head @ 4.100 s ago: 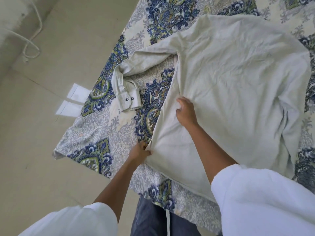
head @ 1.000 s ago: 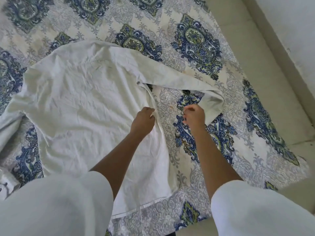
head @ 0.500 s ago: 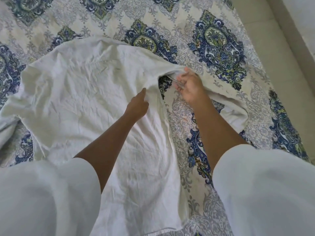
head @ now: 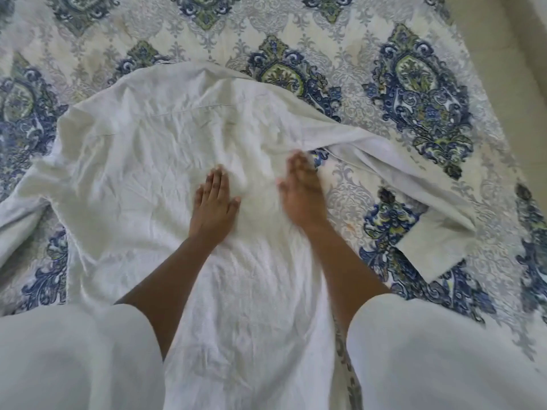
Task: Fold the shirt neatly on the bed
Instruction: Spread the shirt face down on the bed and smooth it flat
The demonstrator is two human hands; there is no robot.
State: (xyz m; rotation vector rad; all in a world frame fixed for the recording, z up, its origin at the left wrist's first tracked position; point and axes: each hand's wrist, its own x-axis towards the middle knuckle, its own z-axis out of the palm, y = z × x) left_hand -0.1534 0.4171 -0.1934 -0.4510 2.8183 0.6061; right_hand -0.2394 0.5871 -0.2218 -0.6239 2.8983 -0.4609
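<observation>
Both hands lie flat, fingers straight, gripping nothing: left hand (head: 214, 204) on the white shirt (head: 148, 173) spread over the patterned bedspread (head: 414, 84), right hand (head: 300, 193), blurred, at its side edge. Beyond, one sleeve (head: 399, 161) trails rightward.

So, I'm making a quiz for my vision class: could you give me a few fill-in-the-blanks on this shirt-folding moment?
The left hand lies ___ on the shirt, fingers straight.
The right hand is at the shirt body's ___ edge.
The person's own sleeves are ___.
Missing words: flat; right; white.
</observation>
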